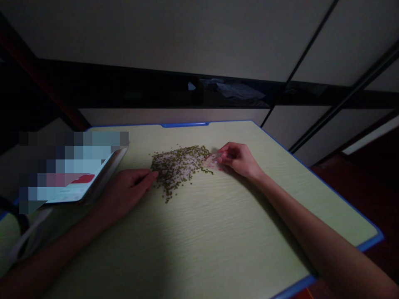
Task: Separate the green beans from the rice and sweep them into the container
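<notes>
A spread pile of small green beans [168, 182] mixed with white grains [183, 160], which look like rice, lies on the pale table. My left hand [127, 189] rests at the pile's left edge, thumb and fingers drawn together in a pinch; anything between the tips is too small to make out. On the other side, my right hand [238, 160] grips a small clear plastic bag [213, 162] with pinkish marks. The bag lies against the pile's right edge, and my fingers hide part of it.
The wood-grain table [218, 232] has a blue rim, with a blue handle [185, 124] at the far edge. A lit tablet [84, 187], partly blurred out, leans at the left. Pale cabinet panels [174, 37] stand behind the table.
</notes>
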{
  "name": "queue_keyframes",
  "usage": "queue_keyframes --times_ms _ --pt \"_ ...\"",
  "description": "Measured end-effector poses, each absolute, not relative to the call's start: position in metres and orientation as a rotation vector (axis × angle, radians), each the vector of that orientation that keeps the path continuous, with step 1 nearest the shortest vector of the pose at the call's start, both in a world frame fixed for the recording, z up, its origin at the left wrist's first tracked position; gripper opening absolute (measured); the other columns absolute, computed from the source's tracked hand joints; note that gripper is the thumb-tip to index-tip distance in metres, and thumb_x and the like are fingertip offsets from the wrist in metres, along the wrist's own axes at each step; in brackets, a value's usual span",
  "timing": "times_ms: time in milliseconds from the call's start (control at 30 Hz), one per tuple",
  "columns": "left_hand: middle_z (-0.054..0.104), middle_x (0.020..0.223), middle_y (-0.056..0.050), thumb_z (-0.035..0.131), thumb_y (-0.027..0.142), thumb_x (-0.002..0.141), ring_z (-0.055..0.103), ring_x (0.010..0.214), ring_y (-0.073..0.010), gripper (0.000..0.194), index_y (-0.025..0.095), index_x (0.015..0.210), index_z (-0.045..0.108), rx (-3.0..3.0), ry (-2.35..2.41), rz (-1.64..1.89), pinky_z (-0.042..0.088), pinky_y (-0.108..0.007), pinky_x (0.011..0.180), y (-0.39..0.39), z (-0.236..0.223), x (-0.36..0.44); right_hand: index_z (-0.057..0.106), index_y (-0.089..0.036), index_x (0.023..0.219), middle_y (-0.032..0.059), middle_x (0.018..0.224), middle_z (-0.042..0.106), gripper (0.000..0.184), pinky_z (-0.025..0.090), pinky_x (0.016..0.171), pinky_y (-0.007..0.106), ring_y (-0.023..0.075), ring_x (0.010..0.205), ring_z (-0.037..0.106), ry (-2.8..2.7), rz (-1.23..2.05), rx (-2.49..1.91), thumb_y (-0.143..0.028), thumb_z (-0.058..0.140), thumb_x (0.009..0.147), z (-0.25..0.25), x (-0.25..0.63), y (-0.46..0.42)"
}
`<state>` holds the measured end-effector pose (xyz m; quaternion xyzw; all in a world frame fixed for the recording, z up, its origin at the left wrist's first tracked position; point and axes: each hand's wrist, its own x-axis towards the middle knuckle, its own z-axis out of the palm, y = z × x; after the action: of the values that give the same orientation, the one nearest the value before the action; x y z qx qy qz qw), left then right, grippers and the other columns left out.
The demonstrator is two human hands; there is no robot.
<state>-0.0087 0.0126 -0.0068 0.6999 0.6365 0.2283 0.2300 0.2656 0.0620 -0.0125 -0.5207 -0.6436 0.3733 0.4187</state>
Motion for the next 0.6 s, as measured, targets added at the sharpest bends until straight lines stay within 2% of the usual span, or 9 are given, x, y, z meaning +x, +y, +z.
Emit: queue_keyframes --times_ms 600 --pt "0.035 0.043 0.006 0.035 0.057 0.072 0.037 0.045 -0.0114 0.045 0.020 0.047 0.038 1.911 1.763 0.623 0.024 -0.024 0.048 0.0132 -0.0060 -0.0083 0.054 -0.014 0.070 -0.0020 0.057 0.051 0.017 0.034 0.048 0.023 0.0086 0.051 0.044 -1.633 0.897 -1.267 -0.020 0.062 0.057 -0.0133 0.2620 0.0599"
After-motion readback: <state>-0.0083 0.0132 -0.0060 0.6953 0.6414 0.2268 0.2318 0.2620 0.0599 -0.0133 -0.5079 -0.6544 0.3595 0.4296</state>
